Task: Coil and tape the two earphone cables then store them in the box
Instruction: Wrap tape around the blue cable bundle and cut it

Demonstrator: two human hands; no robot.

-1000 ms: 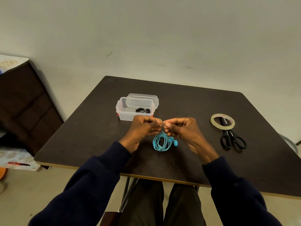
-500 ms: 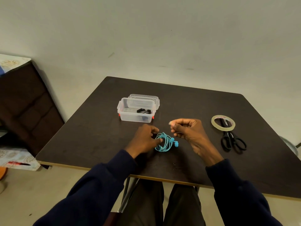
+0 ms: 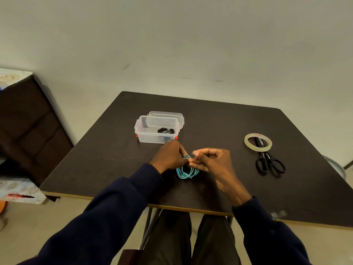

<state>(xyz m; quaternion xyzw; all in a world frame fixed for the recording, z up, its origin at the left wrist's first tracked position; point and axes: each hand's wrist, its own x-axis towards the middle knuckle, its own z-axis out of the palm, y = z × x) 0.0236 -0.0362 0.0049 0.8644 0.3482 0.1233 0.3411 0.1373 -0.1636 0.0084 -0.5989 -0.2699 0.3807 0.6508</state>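
Teal coiled earphone cable [image 3: 188, 172], mid-frame: left hand [image 3: 169, 156] pinches its top, right hand [image 3: 212, 161] pinches a clear tape bit [image 3: 193, 152]. Best wrap every loop tight.

Two cables [image 3: 188, 172] [image 3: 165, 130], one box [image 3: 150, 138], tape [image 3: 257, 149], scissors [image 3: 267, 161]

Half a second ago the left hand [image 3: 169, 156] was low on the dark table [image 3: 114, 159], fingers on the coiled teal earphone cable [image 3: 186, 173]. It has since lifted and now pinches the coil's far edge. The right hand [image 3: 214, 163], which had drawn off to the right, has come back left. Its fingertips now meet the left hand's at the coil, and it pinches a small scrap of clear tape [image 3: 193, 152]. The blue earbuds have gone from sight.
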